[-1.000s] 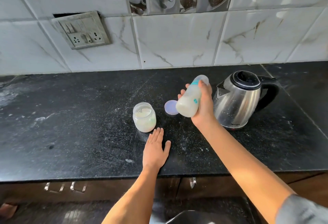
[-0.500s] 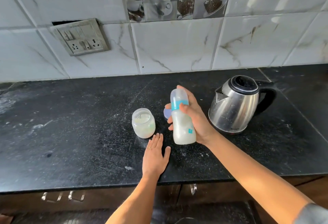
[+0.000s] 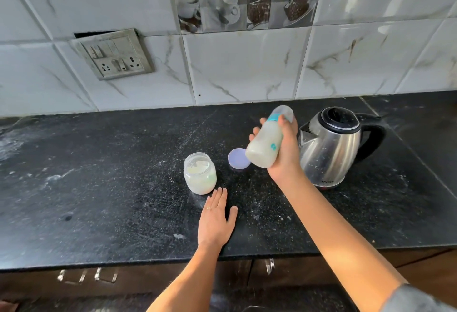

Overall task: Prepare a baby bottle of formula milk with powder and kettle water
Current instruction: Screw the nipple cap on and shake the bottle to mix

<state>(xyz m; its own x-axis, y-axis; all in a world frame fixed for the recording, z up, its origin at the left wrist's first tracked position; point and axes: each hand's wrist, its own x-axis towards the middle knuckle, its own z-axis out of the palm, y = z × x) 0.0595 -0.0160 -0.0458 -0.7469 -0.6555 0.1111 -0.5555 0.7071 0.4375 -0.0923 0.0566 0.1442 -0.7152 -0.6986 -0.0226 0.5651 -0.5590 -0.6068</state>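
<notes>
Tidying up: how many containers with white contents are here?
2: the baby bottle in the right hand and the open jar on the counter by the left hand. Kettle contents unseen.

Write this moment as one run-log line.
right hand: grips tilted bottle | left hand: flat on counter | jar: open, lid beside | kettle: upright

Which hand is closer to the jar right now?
Left. The left hand lies flat just in front of the jar; the right hand holds the bottle farther right, by the kettle.

The bottle point(image 3: 265, 146) hides part of the purple lid point(image 3: 236, 164), and the lettering on the kettle point(image 3: 331, 153) is too small to read.
</notes>
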